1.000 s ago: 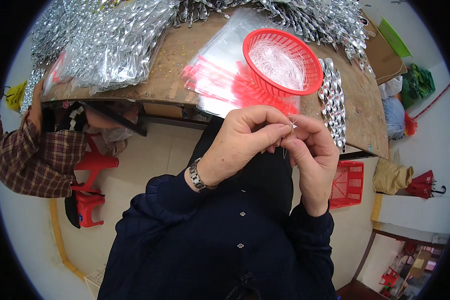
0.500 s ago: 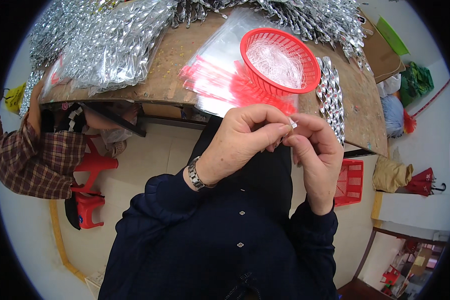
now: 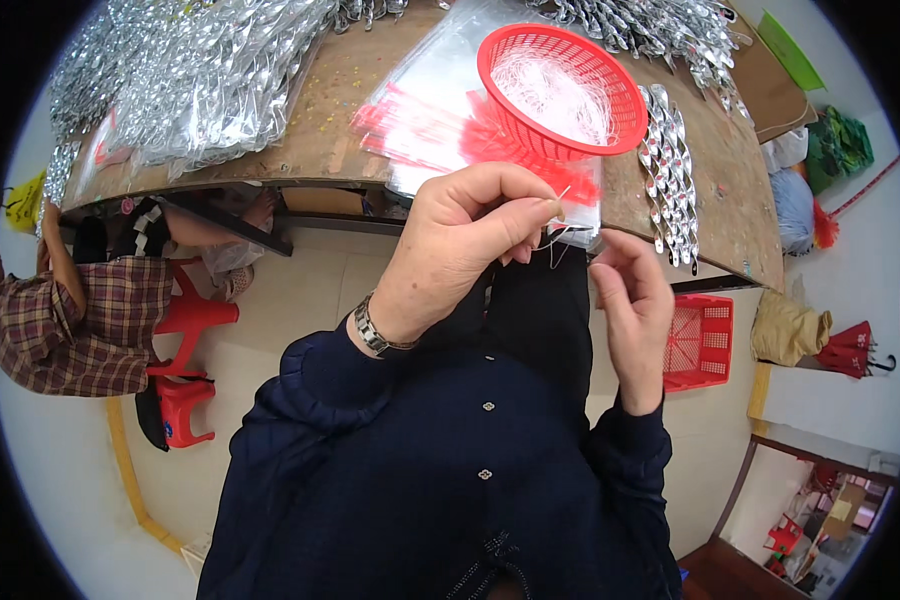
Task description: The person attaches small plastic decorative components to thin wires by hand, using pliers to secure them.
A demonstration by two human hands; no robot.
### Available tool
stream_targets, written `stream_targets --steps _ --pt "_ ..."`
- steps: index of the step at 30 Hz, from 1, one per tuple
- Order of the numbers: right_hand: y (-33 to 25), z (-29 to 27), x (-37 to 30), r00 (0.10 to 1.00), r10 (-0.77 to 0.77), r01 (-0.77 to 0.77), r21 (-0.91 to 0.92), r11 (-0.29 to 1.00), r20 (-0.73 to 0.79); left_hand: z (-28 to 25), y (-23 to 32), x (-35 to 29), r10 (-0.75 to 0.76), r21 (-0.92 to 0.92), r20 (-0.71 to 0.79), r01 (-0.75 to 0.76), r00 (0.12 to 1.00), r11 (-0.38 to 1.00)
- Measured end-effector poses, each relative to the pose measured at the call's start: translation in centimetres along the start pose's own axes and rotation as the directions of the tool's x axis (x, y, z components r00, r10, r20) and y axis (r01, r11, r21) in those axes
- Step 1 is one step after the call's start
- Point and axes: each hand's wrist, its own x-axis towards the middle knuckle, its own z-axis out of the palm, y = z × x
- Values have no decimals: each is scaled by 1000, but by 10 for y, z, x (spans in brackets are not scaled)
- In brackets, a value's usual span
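My left hand [image 3: 460, 232] is closed in a pinch, thumb against forefinger, on a thin white string [image 3: 552, 262]. A short end of the string sticks up above the fingertips, and a loose loop hangs below them. My right hand [image 3: 634, 300] is a little to the right, its fingers half curled and its thumb apart from the forefinger; nothing shows between them. Just beyond both hands, a red plastic basket [image 3: 630, 138] holds a tangle of white strings [image 3: 555, 95]. It stands on clear plastic bags with red parts [image 3: 410, 125] at the table's near edge.
Twisted silver strips [image 3: 670, 180] lie right of the basket on the wooden table [image 3: 340, 110]. Bagged silver strips [image 3: 210, 90] are piled at left, more at the back. A person in a plaid shirt [image 3: 100, 330] sits left by red stools [image 3: 185, 410]. A red crate [image 3: 700, 345] stands below the table.
My hands have drawn apart: the left one has moved left and up with the string, while the right has come off it. The string's loop now hangs in sight.
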Motion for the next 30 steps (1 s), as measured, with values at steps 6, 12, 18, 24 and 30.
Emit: stream_targets --steps 6,12,18,24,30 --pt "12 20 -5 997 -48 53 -88 995 53 1 -2 -1 -9 -29 6 9 1000 1000" --pt "21 32 0 993 -115 115 -90 989 6 0 -3 -2 0 -40 13 0 1000 999" --pt "16 24 -2 981 -168 179 -128 975 93 -4 -2 -2 -3 -48 6 3 1000 999" --pt "10 19 -9 996 -38 34 54 998 75 -3 -2 -2 3 -48 -21 -4 1000 999" --pt "-4 16 -13 992 58 -68 84 994 111 -1 -1 -3 8 -48 -34 -10 999 999"
